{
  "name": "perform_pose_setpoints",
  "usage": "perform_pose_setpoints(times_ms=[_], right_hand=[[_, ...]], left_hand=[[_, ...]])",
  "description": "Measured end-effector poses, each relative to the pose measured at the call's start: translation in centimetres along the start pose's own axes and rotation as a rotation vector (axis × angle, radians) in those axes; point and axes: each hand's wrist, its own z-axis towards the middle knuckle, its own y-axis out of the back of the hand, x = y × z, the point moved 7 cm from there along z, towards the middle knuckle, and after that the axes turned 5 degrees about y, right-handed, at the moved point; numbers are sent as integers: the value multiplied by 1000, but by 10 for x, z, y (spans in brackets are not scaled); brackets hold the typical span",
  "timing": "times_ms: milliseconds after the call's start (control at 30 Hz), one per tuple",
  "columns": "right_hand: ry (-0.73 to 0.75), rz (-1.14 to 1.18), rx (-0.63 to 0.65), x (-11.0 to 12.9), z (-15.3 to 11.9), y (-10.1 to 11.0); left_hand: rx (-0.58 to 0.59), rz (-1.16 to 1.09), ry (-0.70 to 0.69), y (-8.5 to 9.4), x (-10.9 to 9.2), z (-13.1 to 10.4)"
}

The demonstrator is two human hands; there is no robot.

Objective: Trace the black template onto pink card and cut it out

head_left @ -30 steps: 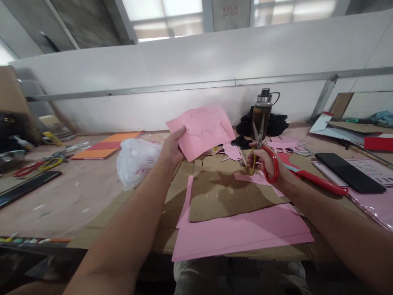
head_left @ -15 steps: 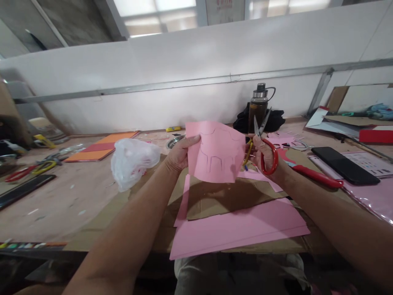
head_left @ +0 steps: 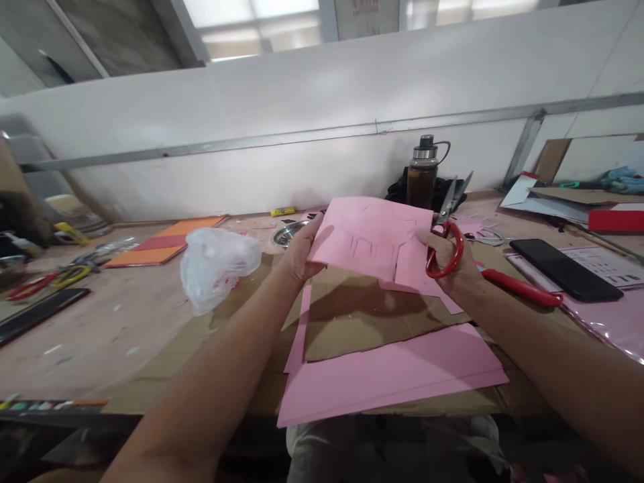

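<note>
Table [head_left: 151, 315] is crowded: bag [head_left: 214, 265] sits just left of the left forearm, orange-and-red folders [head_left: 164, 243] behind it, pliers [head_left: 33, 286] and a phone [head_left: 37, 316] at far left. Glue stick [head_left: 282, 211] lies near the white wall [head_left: 251, 178]. Right side has a second phone [head_left: 566, 268], a red-handled tool [head_left: 523, 287] beside the right forearm and pink cutouts [head_left: 469, 225] partly behind the scissors [head_left: 459, 248]. In front, a cardboard piece [head_left: 362, 329] overlaps pink stock [head_left: 392, 379]; the held sheet [head_left: 369, 235] covers the cardboard's far part. Bottle [head_left: 421, 184] stands upright behind the sheet, capped, dark brown inside, black cloth [head_left: 397, 189] around its base. Bag is translucent white, some red showing; contents unclear. Steel bowl [head_left: 283, 233] is partly hidden by the left hand [head_left: 302, 253]; can't tell what's in it. Sheet is up off the table between both hands, pink, slightly bowed, tilted, with a thin outline incl. leg-like shapes. Dark line runs up from its lower edge right of centre; can't tell cut or fold. Left hand pinches the left edge. Right hand [head_left: 445, 256] is curled in the scissors' handles, a digit against the sheet's right side; blades point up and away, slightly parted.
</note>
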Motion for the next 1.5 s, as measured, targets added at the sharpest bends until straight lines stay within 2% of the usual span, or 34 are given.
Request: perform_pose_setpoints(times_ms=[100,200,433,533,633,833,1033,1133,1500], right_hand=[[79,33,-139,0,7,13],[176,12,-184,4,11,21],[229,-40,21,5,3,7],[295,-110,37,12,-2,4],[309,-162,40,15,-3,2],[220,-242,63,21,-8,-4],[-21,-235,362,16,-35,-36],[-159,-188,441,5,-44,-42],[-340,-130,516,-7,-51,-44]], left_hand=[[103,-65,-79,-17,0,-6],[158,-79,-103,-33,6,-13],[195,-102,-90,-56,36,-26],[150,-159,-82,-56,43,-25],[84,-227,-84,-53,41,-21],[-7,-323,-204,-36,17,-13],[-1,-329,-302,-30,4,-11],[-31,-343,-313,-32,1,-14],[-68,-328,-330,-35,-3,-20]])
